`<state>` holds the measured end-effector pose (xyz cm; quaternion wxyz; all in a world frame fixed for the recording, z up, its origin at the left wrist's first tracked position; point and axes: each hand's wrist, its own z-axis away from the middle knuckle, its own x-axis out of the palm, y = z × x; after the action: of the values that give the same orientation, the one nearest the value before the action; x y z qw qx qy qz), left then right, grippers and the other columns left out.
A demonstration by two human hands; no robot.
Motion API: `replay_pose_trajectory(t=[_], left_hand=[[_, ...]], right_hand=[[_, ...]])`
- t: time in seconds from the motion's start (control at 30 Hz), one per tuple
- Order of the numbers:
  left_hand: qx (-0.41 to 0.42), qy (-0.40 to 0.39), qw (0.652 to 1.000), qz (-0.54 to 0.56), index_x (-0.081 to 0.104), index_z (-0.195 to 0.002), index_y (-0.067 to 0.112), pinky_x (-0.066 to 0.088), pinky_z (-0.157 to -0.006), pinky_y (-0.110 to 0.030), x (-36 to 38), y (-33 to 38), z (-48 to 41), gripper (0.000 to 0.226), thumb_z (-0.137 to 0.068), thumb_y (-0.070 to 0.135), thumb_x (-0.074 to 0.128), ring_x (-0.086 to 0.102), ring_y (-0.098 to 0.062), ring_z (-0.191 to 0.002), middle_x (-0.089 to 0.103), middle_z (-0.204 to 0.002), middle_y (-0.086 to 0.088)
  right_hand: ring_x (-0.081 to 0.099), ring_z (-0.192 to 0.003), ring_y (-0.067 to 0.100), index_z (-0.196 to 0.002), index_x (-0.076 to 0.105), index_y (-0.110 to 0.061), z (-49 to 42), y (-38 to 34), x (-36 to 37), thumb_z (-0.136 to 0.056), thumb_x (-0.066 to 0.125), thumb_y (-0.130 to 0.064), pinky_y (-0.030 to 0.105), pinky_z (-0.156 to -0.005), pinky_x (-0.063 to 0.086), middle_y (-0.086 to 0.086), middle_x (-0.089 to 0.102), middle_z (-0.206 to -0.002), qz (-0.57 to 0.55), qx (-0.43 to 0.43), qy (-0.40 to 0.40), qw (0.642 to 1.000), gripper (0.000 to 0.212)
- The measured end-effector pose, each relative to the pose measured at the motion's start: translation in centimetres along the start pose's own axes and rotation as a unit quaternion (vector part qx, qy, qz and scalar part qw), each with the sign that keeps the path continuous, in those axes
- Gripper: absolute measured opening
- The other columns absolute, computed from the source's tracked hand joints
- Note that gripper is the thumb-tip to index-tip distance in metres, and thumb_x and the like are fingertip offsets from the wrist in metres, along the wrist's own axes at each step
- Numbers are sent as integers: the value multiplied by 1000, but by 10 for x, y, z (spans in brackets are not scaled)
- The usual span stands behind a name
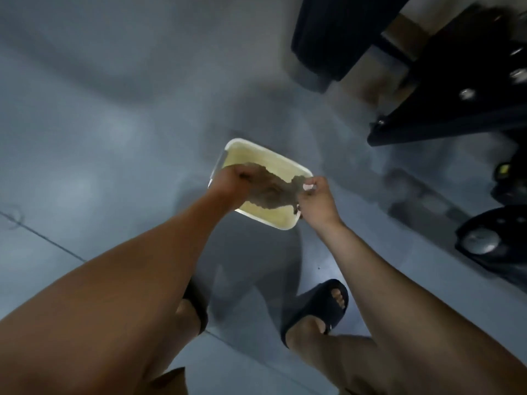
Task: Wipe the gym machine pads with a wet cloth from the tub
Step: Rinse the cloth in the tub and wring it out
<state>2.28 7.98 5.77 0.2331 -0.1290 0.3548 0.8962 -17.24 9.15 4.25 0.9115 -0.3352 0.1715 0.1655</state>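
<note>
Gripping the blurred cloth [269, 191] over the tub [256, 155], left hand [231, 185] and right hand [313, 201] hide its ends.

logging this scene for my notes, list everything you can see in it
cloth: one, grey-brown, bunched, held over the tub
tub: one, pale yellow with a white rim, on the floor below the hands
pad: one, black, top right, on the machine
machine frame: one, black with silver bolts, right edge
disc: one, black with a silver centre, low on the right; blurred
floor: one, grey, all around
sandals: two, black, on the feet at the bottom
left hand: one, grips the cloth's left end
right hand: one, pinches the cloth's right end
</note>
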Motion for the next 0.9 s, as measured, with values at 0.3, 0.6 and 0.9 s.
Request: replay_pose_trajectory(t=[0.3, 0.6, 0.9], left_hand=[[-51, -29, 989, -137, 64, -129, 18, 47, -105, -43, 83, -74, -139, 40, -89, 21, 62, 56, -34, -122, 57, -137, -13], [-119, 24, 993, -13, 58, -122, 6, 45, -103, -45, 106, -106, -197, 36, -107, 31, 38, 58, -33, -113, 61, -123, -17], [-130, -82, 963, 221, 61, -123, -5, 43, -39, -22, 108, -108, -181, 32, -107, 12, 38, 49, -12, -49, 51, -64, -2]], right_hand=[[50, -128, 40, -142, 39, -13, -120, 64, 90, -101, 47, -33, 40, -102, 42, 19, 53, -140, 232, -8, -45, 972, 46], [64, -110, 36, -125, 59, -13, -170, 82, 146, -106, 38, -40, 40, -92, 49, 15, 68, -120, 123, 4, -21, 992, 39], [61, -67, 27, -67, 55, -14, -145, 78, 161, -101, 41, -30, 38, -62, 49, 5, 64, -66, 72, -184, 5, 980, 40]])
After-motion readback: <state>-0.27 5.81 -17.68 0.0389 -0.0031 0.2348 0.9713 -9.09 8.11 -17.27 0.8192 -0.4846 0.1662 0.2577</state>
